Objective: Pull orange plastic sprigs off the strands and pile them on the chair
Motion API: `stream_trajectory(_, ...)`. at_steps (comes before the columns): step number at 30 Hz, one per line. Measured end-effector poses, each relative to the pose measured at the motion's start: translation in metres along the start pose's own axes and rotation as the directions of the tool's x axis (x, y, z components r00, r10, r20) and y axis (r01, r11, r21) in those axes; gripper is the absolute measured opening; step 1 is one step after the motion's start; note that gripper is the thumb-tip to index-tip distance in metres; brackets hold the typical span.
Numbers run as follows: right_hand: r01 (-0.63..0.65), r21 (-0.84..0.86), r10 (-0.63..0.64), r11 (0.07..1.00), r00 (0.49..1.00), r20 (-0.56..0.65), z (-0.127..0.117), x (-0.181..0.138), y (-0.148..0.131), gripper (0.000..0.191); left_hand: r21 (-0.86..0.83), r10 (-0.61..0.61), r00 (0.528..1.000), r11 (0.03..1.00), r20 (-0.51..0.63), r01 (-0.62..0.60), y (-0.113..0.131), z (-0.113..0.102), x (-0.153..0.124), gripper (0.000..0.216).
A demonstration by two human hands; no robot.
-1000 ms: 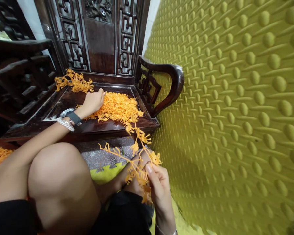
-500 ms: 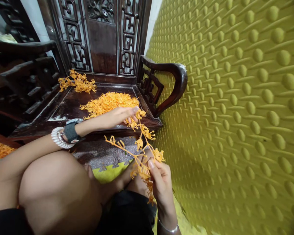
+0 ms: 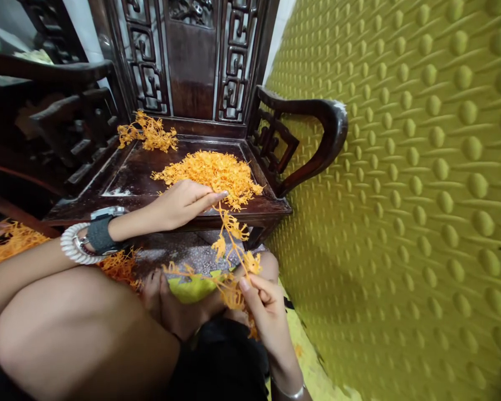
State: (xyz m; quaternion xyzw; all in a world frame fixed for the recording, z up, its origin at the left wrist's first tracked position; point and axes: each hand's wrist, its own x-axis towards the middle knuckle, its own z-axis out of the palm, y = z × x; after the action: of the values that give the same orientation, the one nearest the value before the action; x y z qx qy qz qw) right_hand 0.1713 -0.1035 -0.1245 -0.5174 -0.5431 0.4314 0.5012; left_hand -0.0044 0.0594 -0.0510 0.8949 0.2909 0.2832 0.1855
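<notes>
An orange branched flower sprig (image 3: 234,245), plastic-looking with small spidery clusters along its stems, stretches between my two hands. My left hand (image 3: 187,201) is closed, with thumb and fingertips pinching the sprig's upper end at the front of the chair seat. Lower down, my right hand (image 3: 267,306) grips the sprig's stem between thumb and fingers. A side stem hangs out to the left, slightly blurred. Right behind my left fingertips lies a heap of loose orange pieces (image 3: 212,167) on the dark wooden chair (image 3: 125,175).
A bunch of orange sprigs (image 3: 152,133) sits at the seat's back left corner. More orange pieces (image 3: 14,242) lie low at the left. The chair's curved armrest (image 3: 334,128) stands by a yellow studded mat (image 3: 401,223) at the right.
My left hand has shifted left and down, and its fingers have closed on the sprig's upper end. My right hand keeps its grip, slightly lower. The view has turned a little left.
</notes>
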Motion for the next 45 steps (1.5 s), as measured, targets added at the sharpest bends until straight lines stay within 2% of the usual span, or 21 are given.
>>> stream_trajectory(3, -0.056, 0.043, 0.055, 0.998, 0.998, 0.024, 0.0, -0.007, 0.0, 0.044, 0.108, 0.038, 0.999, 0.993, -0.008, -0.037, -0.003, 0.002, 0.003, 0.047)
stream_trajectory(8, -0.077, 0.085, 0.07, 0.993, 0.995, 0.077, 0.001, -0.016, 0.0, 0.045, 0.124, 0.028, 0.997, 0.992, -0.069, -0.02, -0.001, 0.005, 0.013, 0.047)
stream_trajectory(12, -0.1, 0.101, 0.099, 0.99, 0.995, 0.022, 0.006, -0.016, -0.002, 0.047, 0.134, 0.027, 0.99, 0.991, -0.137, -0.009, 0.003, 0.01, 0.017, 0.046)
stream_trajectory(16, -0.156, 0.122, 0.159, 0.98, 0.987, -0.019, 0.008, -0.014, -0.003, 0.046, 0.113, -0.061, 0.989, 0.991, -0.136, 0.077, 0.002, 0.026, 0.028, 0.049)
stream_trajectory(18, -0.118, 0.095, 0.125, 0.988, 0.989, -0.074, 0.005, -0.022, 0.001, 0.047, 0.089, -0.092, 0.985, 0.99, -0.143, 0.106, -0.006, 0.031, 0.039, 0.052)
stream_trajectory(20, -0.03, 0.067, 0.039, 0.997, 0.991, -0.129, -0.001, -0.036, 0.008, 0.053, 0.072, -0.145, 0.96, 0.983, -0.241, 0.167, -0.023, 0.026, 0.053, 0.054)
stream_trajectory(21, 0.005, 0.058, 0.004, 0.998, 0.989, -0.151, -0.004, -0.044, 0.013, 0.056, 0.055, -0.226, 0.905, 0.963, -0.361, 0.263, -0.034, 0.019, 0.059, 0.057)
stream_trajectory(22, 0.024, 0.051, -0.015, 0.998, 0.986, -0.169, -0.008, -0.052, 0.018, 0.056, 0.041, -0.299, 0.817, 0.93, -0.494, 0.366, -0.046, 0.012, 0.065, 0.059)
stream_trajectory(24, -0.015, 0.05, 0.025, 0.999, 0.974, -0.225, -0.016, -0.058, 0.026, 0.05, 0.056, -0.308, 0.749, 0.907, -0.586, 0.416, -0.067, -0.002, 0.072, 0.058)
stream_trajectory(25, -0.057, 0.053, 0.069, 0.997, 0.964, -0.258, -0.019, -0.057, 0.029, 0.047, 0.079, -0.296, 0.738, 0.901, -0.606, 0.427, -0.074, -0.006, 0.075, 0.056)
stream_trajectory(27, -0.123, 0.063, 0.137, 0.99, 0.939, -0.315, -0.025, -0.048, 0.034, 0.047, 0.168, -0.246, 0.77, 0.895, -0.589, 0.414, -0.085, -0.006, 0.08, 0.052)
stream_trajectory(29, -0.16, 0.048, 0.167, 0.986, 0.931, -0.324, -0.028, -0.035, 0.034, 0.052, 0.298, -0.167, 0.846, 0.887, -0.507, 0.353, -0.093, 0.005, 0.084, 0.044)
stream_trajectory(31, -0.153, -0.005, 0.146, 0.988, 0.949, -0.281, -0.027, -0.025, 0.031, 0.056, 0.37, -0.108, 0.903, 0.887, -0.416, 0.276, -0.101, 0.019, 0.087, 0.036)
stream_trajectory(33, -0.131, -0.06, 0.115, 0.99, 0.97, -0.214, -0.023, -0.02, 0.026, 0.057, 0.357, -0.091, 0.924, 0.905, -0.373, 0.233, -0.111, 0.032, 0.086, 0.031)
stream_trajectory(36, -0.072, -0.107, 0.057, 0.992, 0.989, -0.135, -0.018, -0.015, 0.019, 0.056, 0.299, -0.107, 0.912, 0.924, -0.397, 0.239, -0.117, 0.038, 0.082, 0.038)
stream_trajectory(38, -0.022, -0.127, 0.006, 0.992, 0.992, -0.123, -0.016, -0.012, 0.017, 0.055, 0.249, -0.091, 0.889, 0.943, -0.448, 0.222, -0.106, 0.035, 0.079, 0.044)
stream_trajectory(39, -0.001, -0.137, -0.016, 0.991, 0.992, -0.123, -0.016, -0.01, 0.017, 0.055, 0.204, -0.065, 0.888, 0.963, -0.455, 0.175, -0.095, 0.032, 0.077, 0.046)
stream_trajectory(41, 0.027, -0.155, -0.046, 0.988, 0.991, -0.122, -0.017, -0.006, 0.017, 0.054, 0.021, 0.019, 0.915, 1.0, -0.403, -0.012, -0.067, 0.026, 0.07, 0.048)
stream_trajectory(42, 0.036, -0.163, -0.057, 0.986, 0.991, -0.122, -0.018, -0.004, 0.016, 0.053, -0.122, 0.048, 0.955, 0.989, -0.293, -0.087, -0.051, 0.024, 0.065, 0.052)
stream_trajectory(43, 0.049, -0.17, -0.07, 0.984, 0.99, -0.122, -0.019, -0.001, 0.016, 0.052, -0.275, 0.055, 0.984, 0.956, -0.167, -0.1, -0.037, 0.022, 0.06, 0.059)
stream_trajectory(45, 0.085, -0.176, -0.108, 0.981, 0.986, -0.124, -0.021, 0.003, 0.016, 0.05, -0.399, 0.104, 0.994, 0.913, 0.035, -0.081, -0.015, 0.021, 0.048, 0.06)
